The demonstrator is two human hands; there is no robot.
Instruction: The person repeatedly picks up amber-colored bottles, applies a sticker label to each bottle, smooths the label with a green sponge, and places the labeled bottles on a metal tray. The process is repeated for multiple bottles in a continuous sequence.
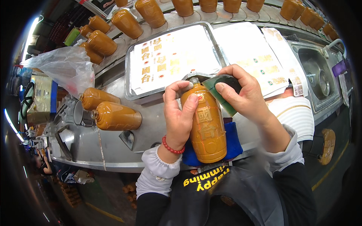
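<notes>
A glazed brown bottle (209,147) with raised gold characters and a small red emblem lies tilted before me, its neck pointing away from my body. My left hand (179,110) grips its shoulder, with the thumb beside the emblem. A dark green flexible scraper (220,94) is pinched between the thumb and fingers of my right hand (246,96), its edge close to the bottle's shoulder. Under the bottle's lower part lies a folded blue cloth (233,138) at the metal table's front edge. Whether the scraper touches the glaze is hard to tell.
A metal tray (128,94) holds decal sheets (175,56); more sheets (249,50) lie right of it. Two brown bottles (118,115) stand at left near a dark scraper piece (127,139). A bottle conveyor (198,17) runs behind, a sink (316,73) is at right.
</notes>
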